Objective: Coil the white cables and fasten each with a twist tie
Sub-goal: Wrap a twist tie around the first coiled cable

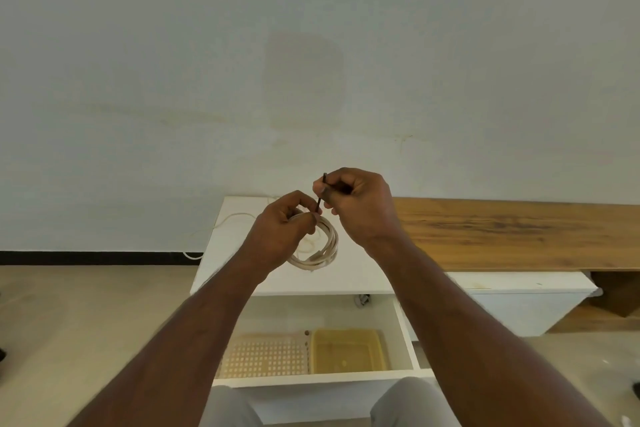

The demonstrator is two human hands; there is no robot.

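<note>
My grey-trousered knees [408, 402] sit closest, at six o'clock, with the open white drawer [405, 333] just beyond holding a perforated cream tray [266, 357] and a translucent yellow plastic tub [348, 350]. Above it, over the white cabinet top [360, 274], my left hand [280, 232] curls round the coiled white cable [320, 251], whose loops hang toward five o'clock from my fingers. My right hand [356, 204] sits at two o'clock from the left, pinching the thin dark twist tie [320, 192]. The tie's long axis runs nearly upright, from twelve down to six, its lower end meeting the coil's top. A loose cable tail [221, 224] trails off toward nine o'clock.
</note>
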